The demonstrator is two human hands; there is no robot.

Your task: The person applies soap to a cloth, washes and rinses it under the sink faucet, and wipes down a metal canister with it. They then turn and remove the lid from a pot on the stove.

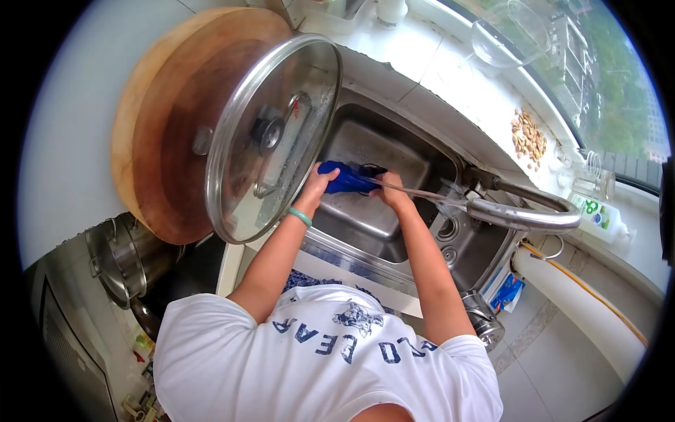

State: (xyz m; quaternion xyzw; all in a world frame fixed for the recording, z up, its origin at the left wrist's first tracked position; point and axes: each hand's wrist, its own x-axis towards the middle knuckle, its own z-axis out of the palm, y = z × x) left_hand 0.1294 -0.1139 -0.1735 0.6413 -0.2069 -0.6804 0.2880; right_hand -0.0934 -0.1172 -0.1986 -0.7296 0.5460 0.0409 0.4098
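Note:
Over the sink basin (362, 211), my two hands hold a deep-blue item (343, 177) with dark, thin parts at its right end; its exact kind is not clear. My left hand (318, 186) is closed around its left end, with a green bangle (300, 216) on that wrist. At the dark right end my right hand (389, 188) is closed, some of its fingers hidden. A thin stream of water (422, 192) runs from the faucet (524, 213) toward my right hand and the blue item.
A glass lid (239, 169) with a metal rim stands tilted left of the sink, by a round wooden board (158, 133). Steel pots (126, 260) are at the lower left. Nutlike pieces (527, 139) and a white bottle (598, 216) lie along the windowsill.

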